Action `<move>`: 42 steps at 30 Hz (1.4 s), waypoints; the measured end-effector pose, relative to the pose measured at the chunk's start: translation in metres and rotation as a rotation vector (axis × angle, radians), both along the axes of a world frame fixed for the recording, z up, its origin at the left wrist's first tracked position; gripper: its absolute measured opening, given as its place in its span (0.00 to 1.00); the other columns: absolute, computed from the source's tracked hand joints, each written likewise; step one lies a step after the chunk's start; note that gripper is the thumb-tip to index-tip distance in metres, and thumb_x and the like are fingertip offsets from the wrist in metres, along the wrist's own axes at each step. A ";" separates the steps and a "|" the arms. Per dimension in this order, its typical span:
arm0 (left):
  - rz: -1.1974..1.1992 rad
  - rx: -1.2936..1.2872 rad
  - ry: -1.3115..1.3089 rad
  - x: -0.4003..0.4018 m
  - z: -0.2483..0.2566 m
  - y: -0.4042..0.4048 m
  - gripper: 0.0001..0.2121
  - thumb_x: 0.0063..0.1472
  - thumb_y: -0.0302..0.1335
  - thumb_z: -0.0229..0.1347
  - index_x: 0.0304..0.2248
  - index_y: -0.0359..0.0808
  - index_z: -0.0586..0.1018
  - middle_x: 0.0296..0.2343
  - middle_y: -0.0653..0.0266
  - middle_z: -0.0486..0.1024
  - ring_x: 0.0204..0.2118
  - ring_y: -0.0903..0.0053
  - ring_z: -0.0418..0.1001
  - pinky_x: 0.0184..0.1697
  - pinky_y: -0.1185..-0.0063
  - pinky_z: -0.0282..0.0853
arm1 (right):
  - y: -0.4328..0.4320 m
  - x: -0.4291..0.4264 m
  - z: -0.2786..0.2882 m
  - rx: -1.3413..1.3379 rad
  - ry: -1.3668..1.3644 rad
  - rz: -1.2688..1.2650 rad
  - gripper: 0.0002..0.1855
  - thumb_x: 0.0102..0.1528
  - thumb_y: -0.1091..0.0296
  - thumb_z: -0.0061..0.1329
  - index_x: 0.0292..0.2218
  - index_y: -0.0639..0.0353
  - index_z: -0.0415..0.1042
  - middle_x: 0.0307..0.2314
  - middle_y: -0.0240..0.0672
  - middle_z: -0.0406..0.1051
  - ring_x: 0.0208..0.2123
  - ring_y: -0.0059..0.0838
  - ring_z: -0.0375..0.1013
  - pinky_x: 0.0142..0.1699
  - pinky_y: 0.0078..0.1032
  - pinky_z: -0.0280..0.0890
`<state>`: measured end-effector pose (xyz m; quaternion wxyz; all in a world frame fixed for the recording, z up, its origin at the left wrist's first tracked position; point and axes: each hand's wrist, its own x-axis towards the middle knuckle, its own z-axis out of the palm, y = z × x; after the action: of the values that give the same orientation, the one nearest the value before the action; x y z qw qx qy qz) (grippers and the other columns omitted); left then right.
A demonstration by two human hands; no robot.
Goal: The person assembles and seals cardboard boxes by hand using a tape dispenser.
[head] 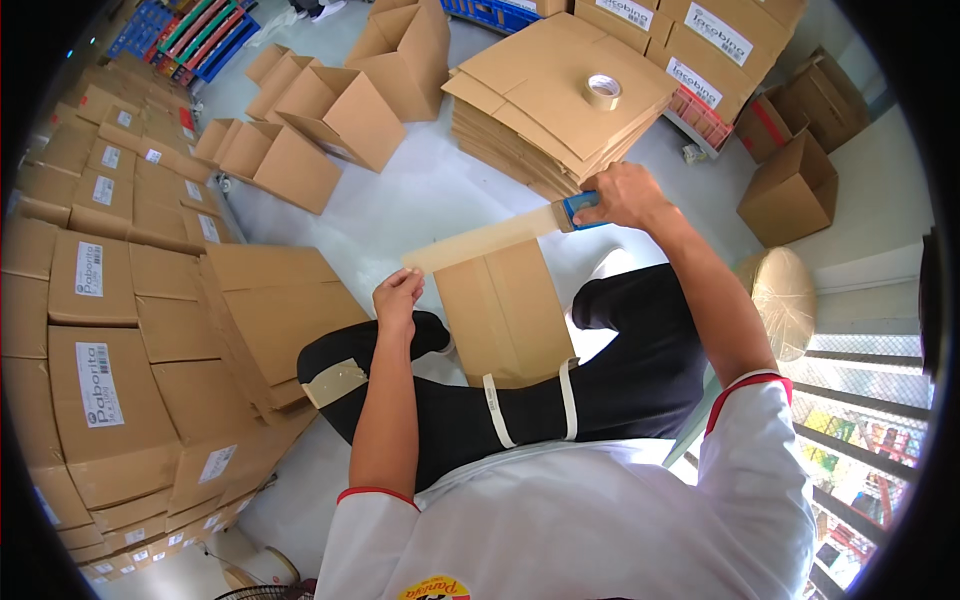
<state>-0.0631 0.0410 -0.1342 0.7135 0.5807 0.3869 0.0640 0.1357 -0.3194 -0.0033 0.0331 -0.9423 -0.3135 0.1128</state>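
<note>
A long strip of packing tape (pixel 487 238) is stretched between my hands, above the far edge of a closed cardboard box (pixel 506 315) between my knees. My left hand (pixel 397 300) pinches the strip's free end. My right hand (pixel 622 196) grips a blue tape dispenser (pixel 583 210) at the other end. A seam runs down the middle of the box's upper face. Another piece of tape (pixel 334 382) lies on my left knee.
A stack of flat cardboard sheets (pixel 555 90) ahead carries a tape roll (pixel 603 91). Open boxes (pixel 341 112) stand on the floor beyond. Labelled cartons (pixel 112 405) are piled at left, beside leaning cardboard (pixel 292 315). At right are a wrapped round stool (pixel 784 304) and a window grille (pixel 862 442).
</note>
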 end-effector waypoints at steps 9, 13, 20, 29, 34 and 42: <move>-0.016 0.084 0.071 0.001 -0.007 -0.001 0.13 0.61 0.25 0.63 0.43 0.28 0.79 0.35 0.63 0.80 0.37 0.79 0.77 0.42 0.83 0.72 | 0.006 0.000 -0.005 -0.042 -0.004 -0.024 0.30 0.46 0.36 0.60 0.40 0.53 0.83 0.30 0.44 0.79 0.39 0.45 0.79 0.44 0.39 0.73; -0.021 0.091 0.091 0.001 -0.005 -0.001 0.14 0.61 0.26 0.63 0.44 0.27 0.79 0.36 0.63 0.80 0.37 0.79 0.77 0.42 0.83 0.72 | 0.009 0.001 -0.005 -0.056 0.027 -0.030 0.30 0.46 0.38 0.60 0.41 0.53 0.83 0.32 0.44 0.80 0.40 0.45 0.78 0.46 0.39 0.72; -0.011 0.054 0.110 0.008 -0.019 -0.009 0.13 0.62 0.25 0.61 0.44 0.26 0.79 0.34 0.63 0.80 0.35 0.80 0.77 0.39 0.82 0.72 | 0.024 -0.003 -0.009 -0.174 0.039 -0.058 0.27 0.47 0.40 0.60 0.37 0.55 0.83 0.32 0.46 0.80 0.39 0.44 0.79 0.43 0.39 0.73; -0.057 -0.143 0.120 0.018 -0.032 -0.006 0.15 0.64 0.23 0.57 0.49 0.29 0.74 0.38 0.63 0.79 0.39 0.77 0.78 0.45 0.80 0.72 | 0.060 -0.026 -0.089 -0.420 -0.105 0.057 0.16 0.55 0.51 0.57 0.37 0.52 0.84 0.35 0.36 0.81 0.40 0.40 0.81 0.41 0.34 0.75; 0.039 -0.251 0.026 0.007 -0.028 -0.008 0.15 0.67 0.30 0.55 0.49 0.31 0.75 0.42 0.63 0.78 0.45 0.76 0.75 0.48 0.76 0.69 | 0.044 -0.023 -0.092 -0.031 0.260 -0.414 0.34 0.63 0.39 0.44 0.52 0.63 0.73 0.45 0.52 0.77 0.48 0.49 0.77 0.50 0.42 0.71; 0.029 -0.279 0.074 0.014 -0.021 -0.047 0.25 0.72 0.47 0.47 0.57 0.36 0.71 0.52 0.61 0.71 0.55 0.71 0.66 0.51 0.70 0.69 | 0.066 -0.068 -0.177 0.600 0.684 -0.860 0.73 0.50 0.12 0.36 0.61 0.90 0.44 0.57 0.70 0.61 0.63 0.54 0.61 0.65 0.35 0.56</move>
<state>-0.0489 -0.0065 -0.1554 0.7715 0.4723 0.4263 -0.0016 0.0681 -0.2532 -0.1802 0.4374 -0.8442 0.1041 0.2918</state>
